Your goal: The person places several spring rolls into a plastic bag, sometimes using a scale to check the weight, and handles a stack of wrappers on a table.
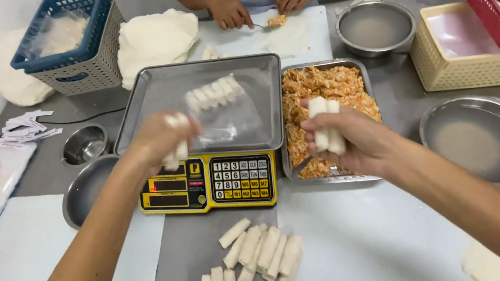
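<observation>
The left hand [160,141] is motion-blurred above the scale [210,181], fingers curled around a few pale rolls [179,146]; their count is unreadable. The right hand [347,138] grips 2 or 3 rolls upright in front of the filling tray [325,85], hiding its near edge. More rolls lie blurred in the scale pan [187,80], others on the table [213,246]. A co-worker's hands [229,11] work opposite, body cut off.

Your single head camera looks steeply down and forward at the counter [360,243] from close range, with the scale [210,183] near centre and a co-worker at 12 o'clock.
</observation>
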